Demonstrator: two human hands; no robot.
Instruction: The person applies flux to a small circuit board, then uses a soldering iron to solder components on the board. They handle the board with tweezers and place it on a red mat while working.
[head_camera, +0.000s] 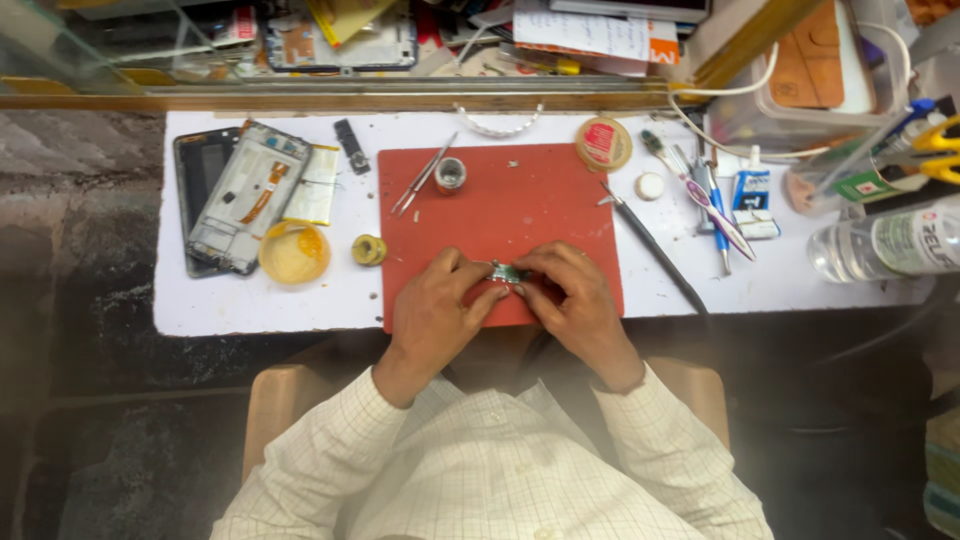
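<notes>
So the phone was clearly already torn down at this point: the opened silver phone frame with its orange flex cable (245, 195) sat well off to the left of the grip, next to a dark back panel (196, 165). What was left looked like fiddly work on the one part in hand, and I couldn't tell how close that was to finished.

Both hands met near the front edge of the red rectangular work mat (500, 205). The left hand (437, 308) and right hand (572, 300) had fingertips pressed together, pinching a small green circuit board piece (510, 272) between them, just above the mat. Metal tweezers (424, 176) lay unused, up and left of the grip.
</notes>
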